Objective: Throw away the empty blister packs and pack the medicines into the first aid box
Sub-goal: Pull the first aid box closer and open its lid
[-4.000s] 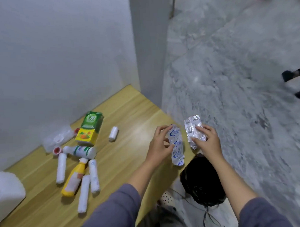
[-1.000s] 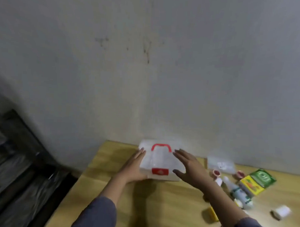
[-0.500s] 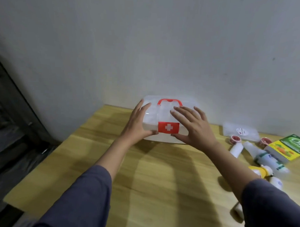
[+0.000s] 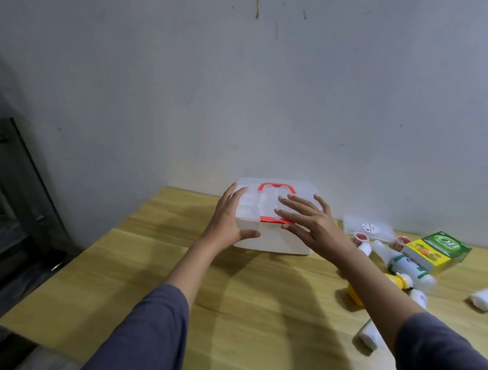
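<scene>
The first aid box (image 4: 271, 244), translucent white with a red handle, stands shut at the back of the wooden table (image 4: 233, 309) against the wall. My left hand (image 4: 227, 220) grips its front left corner, thumb on the front and fingers on the lid. My right hand (image 4: 310, 226) lies spread over the lid, thumb at the red latch. To the right lie a green and yellow carton (image 4: 439, 252), a white bottle (image 4: 403, 265), a yellow bottle (image 4: 397, 281) and white rolls (image 4: 485, 298). No blister packs are in view.
A clear flat case (image 4: 368, 228) and two small red-topped pots (image 4: 360, 238) lie beside the box. Another white roll (image 4: 370, 334) lies near my right sleeve. A dark metal frame (image 4: 21, 204) stands beyond the table's left edge.
Four seconds ago my hands held blister packs over a black bin at the table's other end. Since then they have come to the box, and my right hand has slid onto the lid and latch.
</scene>
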`<state>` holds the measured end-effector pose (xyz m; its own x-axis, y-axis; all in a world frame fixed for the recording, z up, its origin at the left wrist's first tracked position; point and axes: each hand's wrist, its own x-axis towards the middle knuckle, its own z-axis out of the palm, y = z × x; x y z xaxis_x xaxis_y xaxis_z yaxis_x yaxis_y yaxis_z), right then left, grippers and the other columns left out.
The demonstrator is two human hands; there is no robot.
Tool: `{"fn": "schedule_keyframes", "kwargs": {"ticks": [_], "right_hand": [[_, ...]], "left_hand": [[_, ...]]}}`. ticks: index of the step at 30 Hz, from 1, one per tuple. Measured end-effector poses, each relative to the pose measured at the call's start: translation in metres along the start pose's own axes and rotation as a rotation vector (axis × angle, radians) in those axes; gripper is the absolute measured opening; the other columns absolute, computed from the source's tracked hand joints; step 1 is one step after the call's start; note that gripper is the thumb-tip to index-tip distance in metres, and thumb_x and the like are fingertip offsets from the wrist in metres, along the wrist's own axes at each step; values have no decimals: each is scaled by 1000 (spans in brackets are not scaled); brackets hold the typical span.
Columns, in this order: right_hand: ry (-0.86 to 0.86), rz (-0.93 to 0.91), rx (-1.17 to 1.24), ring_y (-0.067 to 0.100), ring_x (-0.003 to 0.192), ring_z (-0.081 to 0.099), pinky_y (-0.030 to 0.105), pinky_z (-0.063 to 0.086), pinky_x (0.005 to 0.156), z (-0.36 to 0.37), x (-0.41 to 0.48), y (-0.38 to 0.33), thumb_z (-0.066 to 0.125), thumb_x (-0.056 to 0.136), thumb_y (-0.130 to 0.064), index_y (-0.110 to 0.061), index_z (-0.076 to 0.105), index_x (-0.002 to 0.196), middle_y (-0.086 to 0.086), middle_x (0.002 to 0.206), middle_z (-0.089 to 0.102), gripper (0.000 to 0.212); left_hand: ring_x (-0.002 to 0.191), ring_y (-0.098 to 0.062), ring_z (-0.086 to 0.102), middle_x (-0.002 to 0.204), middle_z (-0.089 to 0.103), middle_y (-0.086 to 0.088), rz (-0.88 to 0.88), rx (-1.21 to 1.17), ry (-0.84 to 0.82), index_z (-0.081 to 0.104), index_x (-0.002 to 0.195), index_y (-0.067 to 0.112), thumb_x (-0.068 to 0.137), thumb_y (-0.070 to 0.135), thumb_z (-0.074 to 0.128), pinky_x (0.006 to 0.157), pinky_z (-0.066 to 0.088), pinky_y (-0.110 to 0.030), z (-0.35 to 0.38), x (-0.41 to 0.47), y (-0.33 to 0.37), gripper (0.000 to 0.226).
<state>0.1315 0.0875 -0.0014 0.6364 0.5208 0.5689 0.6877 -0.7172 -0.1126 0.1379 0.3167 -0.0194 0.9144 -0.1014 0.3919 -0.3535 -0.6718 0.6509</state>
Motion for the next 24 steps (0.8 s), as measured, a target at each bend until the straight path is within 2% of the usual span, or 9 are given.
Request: {"fn": "schedule_keyframes", "kwargs": {"ticks": [5,10,13,16,18,20,21,23,24], "right_hand": [[-39,55,112,5,134,31,44,8,114,-7,4,3,18,84,-65,-26,61,120,-7,141,49,68],[-44,100,160,1,131,35,45,11,116,-10,8,7,36,87,-51,-26,64,117,-8,138,52,48],[-62,128,202,-3,127,37,45,14,116,-20,17,9,49,91,-36,-24,64,117,-8,137,53,32],[-46,155,263,4,126,46,46,22,114,-35,30,8,50,92,-31,-24,60,122,-6,135,56,32],[-17,194,331,7,118,53,41,34,110,-46,40,8,50,92,-31,-23,61,122,-3,129,61,32],[14,226,388,11,109,60,36,45,100,-53,49,10,48,94,-32,-21,64,118,1,119,68,31],[39,236,380,17,103,63,37,48,94,-53,54,13,45,95,-33,-19,65,113,3,110,71,31],[120,250,295,28,87,63,41,47,82,-50,64,19,39,97,-34,-17,64,102,6,89,70,31],[167,253,228,29,82,61,40,44,79,-47,69,22,36,97,-35,-16,63,98,5,80,66,32]], "left_hand": [[146,-15,16,160,11,-2,-73,-175,72,15,151,19,61,36,89,113,24,-26,14,-2,7,118],[142,-13,24,157,22,1,-142,-305,128,11,153,19,58,35,91,106,29,-24,21,-1,6,126],[135,-17,40,146,42,2,-196,-366,141,22,148,23,51,40,93,102,43,-30,24,1,3,122],[118,-12,51,127,54,9,-210,-419,169,38,139,28,53,29,94,83,43,-13,24,0,4,103],[117,-10,49,127,54,10,-201,-425,168,41,139,29,55,30,93,80,40,-10,26,-1,4,99],[121,-11,47,131,52,9,-201,-422,173,41,140,28,55,33,93,86,42,-13,27,-3,5,99],[125,-13,47,135,51,7,-213,-429,172,41,141,27,54,37,93,93,44,-20,28,-3,5,101],[132,-16,43,143,47,3,-238,-428,168,37,144,24,54,40,92,104,41,-30,29,-3,6,107],[135,-16,40,146,43,3,-252,-424,170,35,146,21,55,39,92,106,37,-29,30,-3,7,109]]}}
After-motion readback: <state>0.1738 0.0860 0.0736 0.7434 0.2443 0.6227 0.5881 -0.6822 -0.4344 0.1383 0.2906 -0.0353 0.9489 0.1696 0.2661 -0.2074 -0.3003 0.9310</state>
